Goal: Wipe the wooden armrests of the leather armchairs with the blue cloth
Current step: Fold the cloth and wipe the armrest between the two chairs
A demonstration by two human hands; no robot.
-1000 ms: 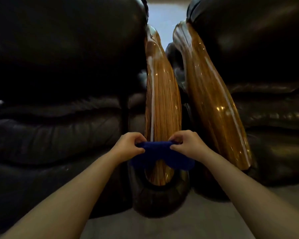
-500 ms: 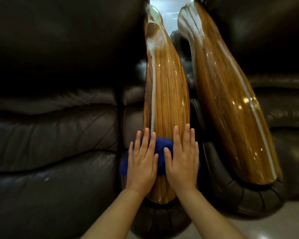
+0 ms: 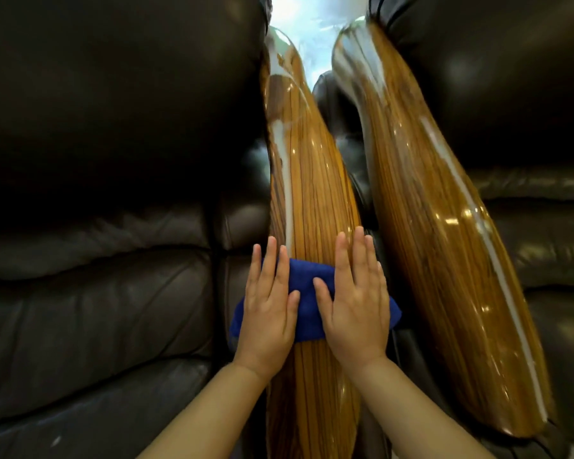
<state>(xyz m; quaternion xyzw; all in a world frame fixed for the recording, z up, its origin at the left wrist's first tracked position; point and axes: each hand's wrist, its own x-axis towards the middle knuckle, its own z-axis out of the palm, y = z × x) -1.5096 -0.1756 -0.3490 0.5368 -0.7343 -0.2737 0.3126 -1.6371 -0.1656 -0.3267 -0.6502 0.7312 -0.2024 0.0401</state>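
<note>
Two flat hands press the blue cloth (image 3: 307, 294) onto the wooden armrest (image 3: 314, 200) of the left leather armchair (image 3: 106, 260) in your head view. Your left hand (image 3: 267, 304) lies palm down with fingers straight and slightly spread over the cloth's left half; your right hand (image 3: 357, 303) does the same over its right half. Neither grips anything; both are open and flat, thumbs nearly meeting at the cloth's middle.

Compared with half a second ago, the cloth and both hands have slid farther up the armrest, leaving more bare wood below your wrists. A second ago you were pinching the cloth between fingers near the armrest's front tip; now it is spread and pinned under your palms.

The cloth drapes over both side edges of the armrest, its corners hanging just past the wood on the left and on the right. The glossy wood runs on beyond your fingertips, with a pale streak of glare along it. To the right, a narrow dark gap separates this armrest from the second wooden armrest (image 3: 444, 253) of the right armchair (image 3: 511, 111); your right fingertips sit near that gap.
</note>
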